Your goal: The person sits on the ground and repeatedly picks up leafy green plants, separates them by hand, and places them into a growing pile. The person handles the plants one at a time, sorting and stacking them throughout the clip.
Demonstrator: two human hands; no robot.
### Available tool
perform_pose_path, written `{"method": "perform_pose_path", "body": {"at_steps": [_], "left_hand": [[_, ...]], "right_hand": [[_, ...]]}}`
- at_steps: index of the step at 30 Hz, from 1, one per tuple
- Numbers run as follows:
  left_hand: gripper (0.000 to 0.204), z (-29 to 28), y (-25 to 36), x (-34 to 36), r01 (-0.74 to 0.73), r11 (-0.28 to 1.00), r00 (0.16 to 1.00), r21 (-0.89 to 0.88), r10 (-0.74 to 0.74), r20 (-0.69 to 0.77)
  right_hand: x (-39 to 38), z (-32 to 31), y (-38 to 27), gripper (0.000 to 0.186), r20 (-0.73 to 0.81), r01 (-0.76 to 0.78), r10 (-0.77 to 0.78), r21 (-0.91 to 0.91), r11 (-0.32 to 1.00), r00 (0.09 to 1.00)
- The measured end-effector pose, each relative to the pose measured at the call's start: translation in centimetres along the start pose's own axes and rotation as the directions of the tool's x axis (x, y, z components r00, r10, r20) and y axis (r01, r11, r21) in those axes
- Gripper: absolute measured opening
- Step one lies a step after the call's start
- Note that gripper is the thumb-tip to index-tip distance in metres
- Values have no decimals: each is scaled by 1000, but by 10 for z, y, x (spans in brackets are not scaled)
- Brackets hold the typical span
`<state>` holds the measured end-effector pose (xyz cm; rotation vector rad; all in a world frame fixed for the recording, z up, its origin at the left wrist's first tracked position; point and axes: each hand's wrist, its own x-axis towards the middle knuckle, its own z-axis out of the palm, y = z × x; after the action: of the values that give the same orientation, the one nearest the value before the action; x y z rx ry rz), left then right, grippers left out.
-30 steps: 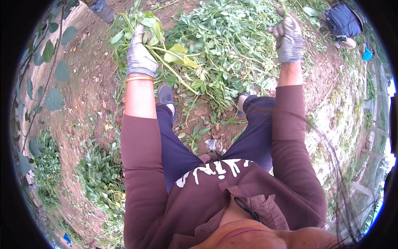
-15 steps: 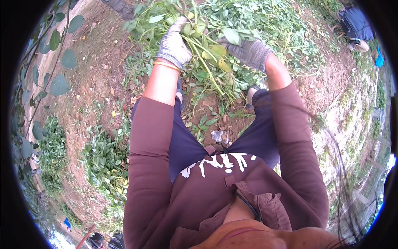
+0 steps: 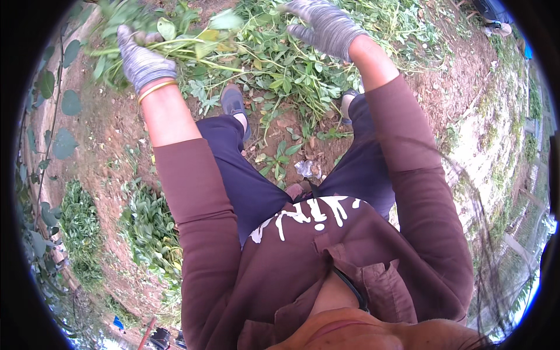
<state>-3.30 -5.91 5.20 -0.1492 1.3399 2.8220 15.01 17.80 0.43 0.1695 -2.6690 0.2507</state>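
My left hand (image 3: 144, 63), in a grey knit glove with a yellow band at the wrist, is closed around a bunch of leafy green plants (image 3: 195, 48) at the far left. Their long stems stick out to the right, a few leaves are yellow, and the left part of the bunch is blurred. My right hand (image 3: 325, 28), gloved alike, is apart from that bunch, with its fingers stretched out and nothing in them. It hovers over the large heap of cut green plants (image 3: 291, 76) spread on the ground before my feet.
My shoe (image 3: 234, 104) stands at the heap's near edge. A crumpled silvery scrap (image 3: 306, 169) lies between my legs. Piles of greenery (image 3: 149, 224) lie to the left, beside a hanging leafy branch (image 3: 70, 105). A dark bag-like item (image 3: 493, 9) shows at the far right.
My left hand has carried the bunch leftward, away from the right hand. My right hand has come off the plants, moving up and slightly left, and its fingers now show spread.
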Motion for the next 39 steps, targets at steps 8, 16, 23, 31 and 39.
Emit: {"method": "perform_pose_path", "body": {"at_steps": [8,16,23,31,39], "left_hand": [[27,-27,-6,25,116,993,984,-27,-118,-133],[23,-29,-3,26,94,995,977,-38,-99,-189],[22,-25,-8,35,131,989,986,-68,-137,-91],[23,-19,-20,35,242,963,967,-121,-249,-44],[27,-9,-22,14,320,934,946,-158,-325,-4]], "right_hand": [[-34,97,62,46,860,-417,304,-120,901,410],[-68,238,60,67,688,-787,680,-260,559,255],[-60,241,32,45,529,-923,784,-4,384,324],[-10,164,-2,34,426,-703,579,235,671,695],[20,13,12,28,300,-606,623,708,362,722]]}}
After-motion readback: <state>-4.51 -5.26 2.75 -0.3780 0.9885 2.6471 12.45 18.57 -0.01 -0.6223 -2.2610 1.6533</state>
